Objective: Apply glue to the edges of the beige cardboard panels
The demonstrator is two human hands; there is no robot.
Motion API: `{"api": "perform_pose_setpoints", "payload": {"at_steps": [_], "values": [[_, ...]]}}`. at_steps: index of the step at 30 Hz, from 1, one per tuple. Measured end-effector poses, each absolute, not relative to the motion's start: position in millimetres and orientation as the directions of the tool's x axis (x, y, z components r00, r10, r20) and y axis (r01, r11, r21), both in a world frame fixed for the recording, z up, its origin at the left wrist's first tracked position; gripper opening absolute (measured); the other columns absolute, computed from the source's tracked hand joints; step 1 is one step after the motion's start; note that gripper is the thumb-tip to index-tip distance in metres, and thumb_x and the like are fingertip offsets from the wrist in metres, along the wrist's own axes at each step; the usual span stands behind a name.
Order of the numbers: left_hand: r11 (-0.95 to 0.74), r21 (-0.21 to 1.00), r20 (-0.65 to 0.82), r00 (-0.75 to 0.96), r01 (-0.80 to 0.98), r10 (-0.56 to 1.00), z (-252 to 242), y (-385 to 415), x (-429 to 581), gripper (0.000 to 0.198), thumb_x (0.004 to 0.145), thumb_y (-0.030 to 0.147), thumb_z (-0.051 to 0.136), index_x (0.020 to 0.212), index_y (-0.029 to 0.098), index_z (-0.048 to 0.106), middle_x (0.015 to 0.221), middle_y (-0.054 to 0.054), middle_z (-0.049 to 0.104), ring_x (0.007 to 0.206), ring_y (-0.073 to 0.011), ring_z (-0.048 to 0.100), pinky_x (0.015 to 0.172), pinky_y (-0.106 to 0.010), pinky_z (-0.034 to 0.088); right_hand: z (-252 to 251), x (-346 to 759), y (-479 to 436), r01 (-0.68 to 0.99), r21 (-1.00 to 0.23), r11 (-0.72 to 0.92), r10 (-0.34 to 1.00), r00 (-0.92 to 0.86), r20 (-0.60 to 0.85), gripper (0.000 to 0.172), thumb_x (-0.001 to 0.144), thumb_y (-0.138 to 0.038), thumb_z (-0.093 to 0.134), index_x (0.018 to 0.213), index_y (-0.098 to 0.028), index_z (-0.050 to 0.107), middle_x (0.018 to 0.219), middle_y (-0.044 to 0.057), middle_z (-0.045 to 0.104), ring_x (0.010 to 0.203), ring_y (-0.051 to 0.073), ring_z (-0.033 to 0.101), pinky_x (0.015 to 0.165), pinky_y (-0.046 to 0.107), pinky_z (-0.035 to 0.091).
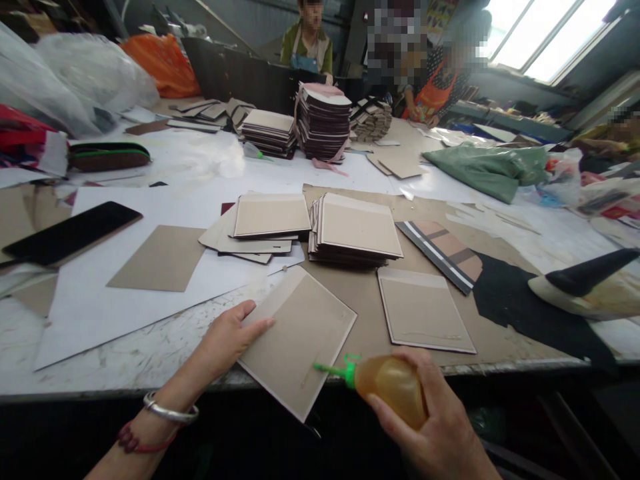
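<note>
My left hand [243, 333] grips a beige square panel [305, 327] by its left edge, thumb on top. The panel is turned cornerwise, and its near corner juts past the table edge. My right hand [425, 413] is wrapped round a glue bottle [393, 387] of amber liquid with a green nozzle. The nozzle tip points left, over the panel's lower part, where a thin glue line shows; I cannot tell if it touches. Another beige panel [427, 310] with a glue streak lies flat to the right. Behind them stand a stack of panels [357, 227] and a smaller pile [273, 215].
A black phone [75, 230] and a loose beige sheet [157, 259] lie at left. A striped piece [440, 253] and black material [520, 307] are at right. Tall stacks [324, 123] stand farther back. A person [310, 47] is across the table, another [435, 87] to the right.
</note>
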State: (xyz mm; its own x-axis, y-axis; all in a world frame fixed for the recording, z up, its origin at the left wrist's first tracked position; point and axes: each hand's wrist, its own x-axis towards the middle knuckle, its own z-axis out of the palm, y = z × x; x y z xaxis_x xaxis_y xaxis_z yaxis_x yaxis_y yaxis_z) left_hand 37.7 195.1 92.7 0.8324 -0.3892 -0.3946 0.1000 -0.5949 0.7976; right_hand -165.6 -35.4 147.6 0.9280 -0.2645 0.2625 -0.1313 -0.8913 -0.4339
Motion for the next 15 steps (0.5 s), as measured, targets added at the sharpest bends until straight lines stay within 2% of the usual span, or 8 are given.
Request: {"api": "perform_pose_setpoints", "payload": {"at_steps": [4, 8, 10, 15], "values": [[-0.586, 0.806, -0.372, 0.844, 0.087, -0.387, 93, 195, 38, 0.05, 0.067, 0.059, 0.058, 0.091, 0.015, 0.058, 0.085, -0.005, 0.064, 0.078, -0.0246, 0.059, 0.067, -0.03, 0.045, 146, -175, -27, -0.161, -0.51, -0.845, -0.276, 0.948, 0.158, 0.042, 0.081, -0.041, 0.055, 0.115, -0.022, 0.04, 0.106, 0.004, 0.055, 0.088, 0.016, 0.061, 0.078, 0.024, 0.051], [-0.596, 0.798, -0.382, 0.84, 0.089, -0.385, 94, 195, 38, 0.05, 0.067, 0.059, 0.057, 0.092, 0.016, 0.057, 0.087, -0.005, 0.064, 0.08, -0.025, 0.059, 0.068, -0.031, 0.043, 145, -172, -33, -0.177, -0.477, -0.861, -0.298, 0.936, 0.19, 0.043, 0.079, -0.042, 0.061, 0.111, -0.021, 0.042, 0.1, 0.004, 0.056, 0.082, 0.015, 0.062, 0.071, 0.022, 0.051], [-0.603, 0.792, -0.395, 0.833, 0.094, -0.388, 94, 194, 38, 0.049, 0.067, 0.059, 0.056, 0.092, 0.016, 0.057, 0.088, -0.005, 0.064, 0.081, -0.0252, 0.059, 0.068, -0.031, 0.043, 145, -170, -32, -0.181, -0.494, -0.85, -0.317, 0.926, 0.207, 0.041, 0.08, -0.042, 0.06, 0.11, -0.022, 0.042, 0.1, 0.003, 0.056, 0.083, 0.015, 0.061, 0.074, 0.023, 0.05], [-0.608, 0.79, -0.371, 0.847, 0.074, -0.38, 93, 196, 37, 0.049, 0.068, 0.06, 0.056, 0.091, 0.017, 0.058, 0.089, -0.005, 0.064, 0.081, -0.0254, 0.059, 0.07, -0.032, 0.043, 149, -175, -13, -0.256, -0.675, -0.691, -0.387, 0.921, 0.047, 0.038, 0.077, -0.038, 0.058, 0.11, -0.024, 0.045, 0.106, 0.001, 0.054, 0.092, 0.017, 0.057, 0.084, 0.027, 0.044]]}}
